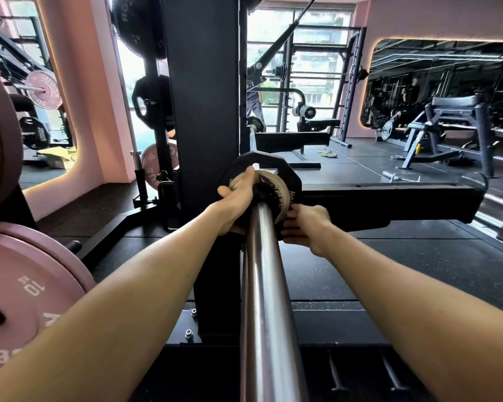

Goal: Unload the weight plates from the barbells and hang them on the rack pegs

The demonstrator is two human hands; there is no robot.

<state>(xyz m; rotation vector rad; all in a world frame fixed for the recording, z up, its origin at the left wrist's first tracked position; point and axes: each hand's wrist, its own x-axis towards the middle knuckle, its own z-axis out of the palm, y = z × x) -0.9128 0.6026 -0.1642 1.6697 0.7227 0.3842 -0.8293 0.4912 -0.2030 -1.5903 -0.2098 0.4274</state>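
Both hands are working the plates on the barbell sleeve (265, 285). Left hand (238, 198) is wrapping its fingers (249, 177) over the small tan plate (282, 198), gripping its left rim. Right hand (305, 227) is curling its fingers around the lower right edge of the black plate (285, 172) behind it. Pink 10 kg plate (26, 294) is sitting on the rack at lower left, well apart.

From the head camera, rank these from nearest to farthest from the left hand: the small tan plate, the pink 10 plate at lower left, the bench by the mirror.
1. Small tan plate: on the barbell sleeve, under the left hand.
2. Pink 10 plate: low at the left edge, well off to the left.
3. Bench: far right, across the floor by the mirror.
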